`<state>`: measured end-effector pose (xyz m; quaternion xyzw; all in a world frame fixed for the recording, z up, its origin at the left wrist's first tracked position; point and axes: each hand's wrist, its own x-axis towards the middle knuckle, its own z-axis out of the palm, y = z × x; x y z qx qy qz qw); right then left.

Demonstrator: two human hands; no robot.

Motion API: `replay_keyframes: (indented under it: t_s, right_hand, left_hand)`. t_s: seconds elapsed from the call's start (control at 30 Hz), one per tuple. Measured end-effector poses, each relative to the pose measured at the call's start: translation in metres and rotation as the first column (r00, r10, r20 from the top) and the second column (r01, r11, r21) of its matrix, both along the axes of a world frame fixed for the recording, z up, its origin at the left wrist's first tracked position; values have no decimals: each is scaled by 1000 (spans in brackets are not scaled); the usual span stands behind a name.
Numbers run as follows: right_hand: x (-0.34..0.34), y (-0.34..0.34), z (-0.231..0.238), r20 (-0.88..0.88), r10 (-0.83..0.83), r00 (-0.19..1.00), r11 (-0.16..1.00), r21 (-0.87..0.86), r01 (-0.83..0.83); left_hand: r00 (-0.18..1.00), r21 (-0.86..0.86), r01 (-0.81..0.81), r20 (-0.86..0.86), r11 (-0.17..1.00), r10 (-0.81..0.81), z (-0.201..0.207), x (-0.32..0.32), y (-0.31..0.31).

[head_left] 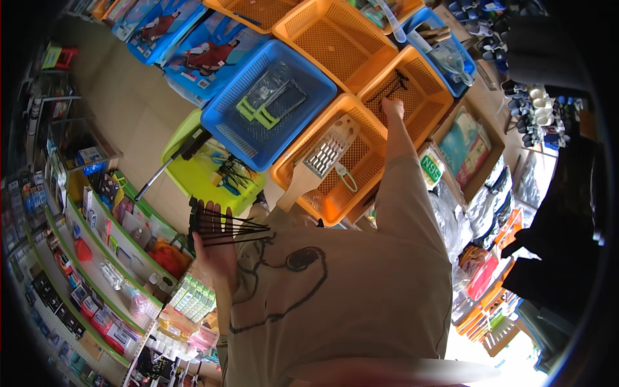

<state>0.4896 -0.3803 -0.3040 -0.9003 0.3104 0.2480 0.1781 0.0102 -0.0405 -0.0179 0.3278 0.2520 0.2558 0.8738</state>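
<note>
My left hand [216, 250], at lower left in front of my chest, is closed round a bunch of thin black sticks [225, 227]. Their thicker heads stand at its fingertips and the thin ends point right. My right arm is stretched away from me into the right orange basket [440, 103]. There the fingers of my right hand [393, 109] are closed at the near end of similar thin black sticks [398, 84]; how many they grip is too small to tell.
An orange basket [284, 173] beside my right arm holds a grater [329, 149]. Left of it, a blue basket [216, 122] holds green-and-clear packaged items [267, 103]. A lime-green container [184, 171] with a brush [184, 151] stands lower. Shelves of goods [103, 258] line the left.
</note>
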Motion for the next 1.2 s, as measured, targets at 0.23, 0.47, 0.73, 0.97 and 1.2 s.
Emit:
replay_keyframes:
  t_s: [0.23, 0.47, 0.73, 0.97, 1.2]
  right_hand:
    - [16, 9, -14, 97, -136, 986, 988, 89, 127]
    - [26, -13, -28, 199, -251, 947, 956, 207, 209]
    - [-1, -28, 5, 336, -603, 724, 720, 619, 313]
    - [-121, 16, 148, 567, -493, 659, 476, 811, -341]
    - [-288, 106, 292, 747, -78, 660, 350, 640, -684]
  left_hand:
    - [997, 10, -68, -36, 998, 69, -4, -8, -5]
    - [998, -15, -36, -46, 999, 35, -5, 4, -10]
    - [1000, -11, 29, -7, 1000, -29, -5, 12, -6]
    - [975, -15, 221, 33, 975, -221, -7, 30, 6]
    - [924, 89, 326, 179, 941, -337, 15, 37, 22]
